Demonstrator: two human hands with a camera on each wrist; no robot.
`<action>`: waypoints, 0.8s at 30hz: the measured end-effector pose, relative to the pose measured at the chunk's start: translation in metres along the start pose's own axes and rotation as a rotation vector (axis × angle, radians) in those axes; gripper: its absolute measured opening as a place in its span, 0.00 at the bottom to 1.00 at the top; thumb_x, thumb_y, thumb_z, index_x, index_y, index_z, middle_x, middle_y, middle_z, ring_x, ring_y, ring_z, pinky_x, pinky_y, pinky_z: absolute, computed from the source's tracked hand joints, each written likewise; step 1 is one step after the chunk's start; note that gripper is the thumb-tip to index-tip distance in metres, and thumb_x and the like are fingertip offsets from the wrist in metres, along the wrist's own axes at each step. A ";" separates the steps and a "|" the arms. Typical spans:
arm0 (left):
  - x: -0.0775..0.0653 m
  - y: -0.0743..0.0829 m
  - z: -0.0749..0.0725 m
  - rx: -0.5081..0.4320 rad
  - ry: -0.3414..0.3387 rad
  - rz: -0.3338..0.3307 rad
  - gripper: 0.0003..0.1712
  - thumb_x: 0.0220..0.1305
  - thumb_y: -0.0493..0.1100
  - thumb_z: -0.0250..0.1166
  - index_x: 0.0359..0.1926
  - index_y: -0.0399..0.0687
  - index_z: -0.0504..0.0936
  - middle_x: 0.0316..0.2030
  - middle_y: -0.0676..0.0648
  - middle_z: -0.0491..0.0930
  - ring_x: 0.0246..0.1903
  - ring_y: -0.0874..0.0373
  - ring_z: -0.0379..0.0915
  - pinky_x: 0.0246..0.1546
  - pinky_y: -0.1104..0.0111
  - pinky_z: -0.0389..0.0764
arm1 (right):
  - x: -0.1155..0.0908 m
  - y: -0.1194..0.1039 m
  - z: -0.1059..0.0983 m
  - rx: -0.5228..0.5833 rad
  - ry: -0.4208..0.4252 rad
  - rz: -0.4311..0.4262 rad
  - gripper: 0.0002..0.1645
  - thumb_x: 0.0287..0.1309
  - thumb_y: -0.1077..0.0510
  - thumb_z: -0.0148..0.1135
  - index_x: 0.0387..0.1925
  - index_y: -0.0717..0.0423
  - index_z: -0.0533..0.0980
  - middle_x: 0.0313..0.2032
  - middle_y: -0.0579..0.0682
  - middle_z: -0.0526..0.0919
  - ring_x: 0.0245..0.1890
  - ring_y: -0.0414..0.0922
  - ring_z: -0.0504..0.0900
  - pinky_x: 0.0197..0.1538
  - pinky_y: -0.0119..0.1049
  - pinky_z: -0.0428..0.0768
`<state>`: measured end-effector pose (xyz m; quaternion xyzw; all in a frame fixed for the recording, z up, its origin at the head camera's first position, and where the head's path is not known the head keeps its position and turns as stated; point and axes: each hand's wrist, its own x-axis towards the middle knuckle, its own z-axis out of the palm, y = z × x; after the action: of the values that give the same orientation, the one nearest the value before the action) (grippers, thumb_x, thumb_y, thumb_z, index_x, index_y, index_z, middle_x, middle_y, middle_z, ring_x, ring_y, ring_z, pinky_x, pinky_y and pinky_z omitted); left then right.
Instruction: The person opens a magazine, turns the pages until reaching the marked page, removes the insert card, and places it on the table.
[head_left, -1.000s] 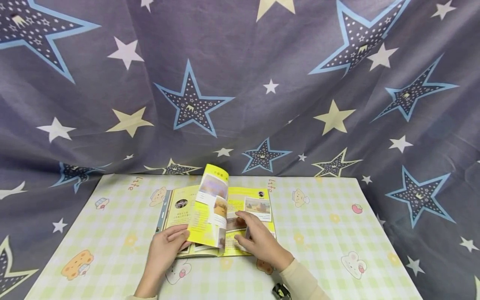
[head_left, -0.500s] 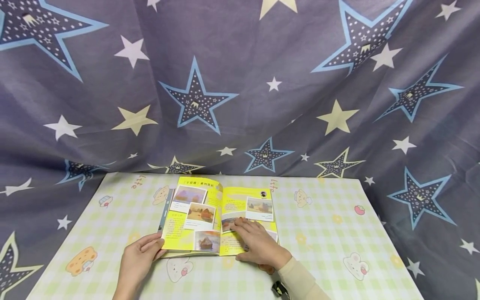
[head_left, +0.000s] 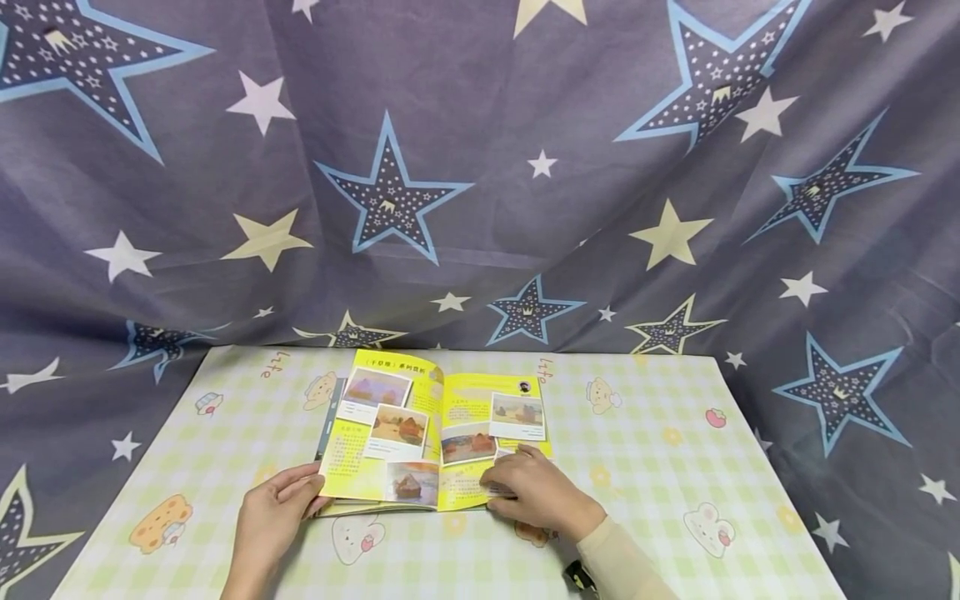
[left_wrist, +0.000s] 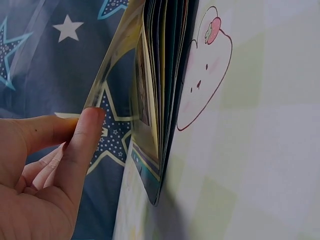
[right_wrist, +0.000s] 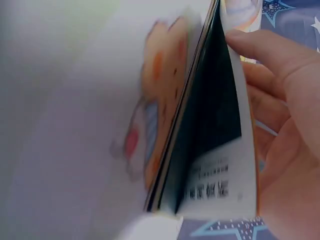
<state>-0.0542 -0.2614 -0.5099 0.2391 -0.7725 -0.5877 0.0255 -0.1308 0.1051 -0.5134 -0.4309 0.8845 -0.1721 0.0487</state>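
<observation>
A thin book [head_left: 411, 483] with bright yellow pages and painting prints lies spread on the table. At its lower left corner, my left hand [head_left: 273, 508] pinches the edge of the left page between thumb and fingers. The left wrist view shows that page [left_wrist: 112, 55] held apart from the stack of leaves below. My right hand [head_left: 543, 492] rests on the lower part of the right page [head_left: 465, 392], fingers slightly bent, covering part of a picture. In the right wrist view, the thumb of the right hand [right_wrist: 285, 95] touches the edge of a raised leaf [right_wrist: 235, 175].
The table [head_left: 637, 467] wears a green-and-white checked cloth with cartoon prints. Behind it hangs a dark curtain [head_left: 480, 225] patterned with stars. A small black object [head_left: 579, 575] sits by the right sleeve.
The yellow page has swung over from upright to the left side, with my left hand moving left and down. My right hand has shifted slightly right and down across the right page.
</observation>
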 end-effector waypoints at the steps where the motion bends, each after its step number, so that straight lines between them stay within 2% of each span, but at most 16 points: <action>1: 0.000 0.000 0.000 0.004 0.003 -0.001 0.19 0.68 0.39 0.66 0.56 0.32 0.81 0.38 0.42 0.87 0.31 0.56 0.86 0.36 0.70 0.87 | -0.003 0.001 -0.002 -0.004 0.013 -0.005 0.15 0.63 0.49 0.69 0.50 0.45 0.84 0.47 0.37 0.85 0.52 0.38 0.81 0.67 0.61 0.67; 7: 0.000 0.001 0.000 0.037 0.016 -0.017 0.18 0.69 0.40 0.66 0.55 0.33 0.81 0.38 0.42 0.87 0.31 0.57 0.86 0.35 0.70 0.87 | -0.022 0.015 -0.013 -0.002 0.097 0.043 0.15 0.65 0.47 0.67 0.49 0.46 0.84 0.45 0.38 0.86 0.48 0.37 0.82 0.69 0.59 0.63; 10: 0.000 0.001 0.001 0.079 0.023 -0.031 0.20 0.69 0.42 0.66 0.56 0.35 0.81 0.40 0.42 0.87 0.33 0.62 0.85 0.34 0.72 0.86 | -0.030 0.024 -0.018 0.020 0.185 0.061 0.16 0.64 0.46 0.68 0.48 0.48 0.84 0.43 0.39 0.86 0.46 0.38 0.82 0.69 0.58 0.64; 13: -0.001 0.001 0.001 0.122 0.029 -0.029 0.23 0.69 0.48 0.67 0.57 0.37 0.81 0.44 0.42 0.87 0.37 0.66 0.83 0.35 0.77 0.84 | -0.036 0.032 -0.021 0.040 0.304 0.057 0.17 0.62 0.47 0.70 0.49 0.50 0.84 0.43 0.41 0.86 0.46 0.40 0.82 0.65 0.55 0.70; 16: -0.001 0.003 0.001 0.154 0.032 0.004 0.25 0.68 0.51 0.67 0.58 0.38 0.82 0.47 0.42 0.86 0.41 0.65 0.83 0.37 0.82 0.81 | -0.038 0.037 -0.021 0.048 0.419 0.057 0.21 0.59 0.49 0.73 0.51 0.52 0.82 0.46 0.43 0.84 0.47 0.40 0.80 0.57 0.48 0.77; 18: -0.001 0.005 0.003 0.173 0.044 0.028 0.26 0.68 0.53 0.67 0.58 0.40 0.82 0.49 0.43 0.85 0.44 0.63 0.83 0.37 0.84 0.79 | -0.038 0.039 -0.020 0.036 0.479 0.072 0.24 0.57 0.49 0.74 0.53 0.53 0.81 0.46 0.43 0.81 0.45 0.38 0.77 0.49 0.40 0.79; 22: -0.002 0.013 0.011 0.187 0.046 0.063 0.27 0.68 0.56 0.67 0.58 0.43 0.82 0.49 0.45 0.85 0.47 0.58 0.83 0.38 0.85 0.78 | -0.034 0.037 -0.017 -0.001 0.564 0.125 0.30 0.56 0.46 0.75 0.55 0.56 0.79 0.37 0.43 0.73 0.32 0.36 0.68 0.31 0.30 0.73; 24: -0.002 0.017 0.016 0.181 0.023 0.077 0.27 0.68 0.56 0.66 0.58 0.43 0.82 0.49 0.47 0.86 0.47 0.58 0.83 0.40 0.86 0.77 | -0.031 0.036 -0.015 -0.004 0.585 0.144 0.31 0.56 0.46 0.75 0.57 0.56 0.78 0.32 0.45 0.73 0.28 0.36 0.68 0.27 0.27 0.71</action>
<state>-0.0629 -0.2431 -0.4985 0.2172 -0.8308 -0.5112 0.0354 -0.1415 0.1535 -0.5140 -0.2993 0.8895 -0.2834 -0.1971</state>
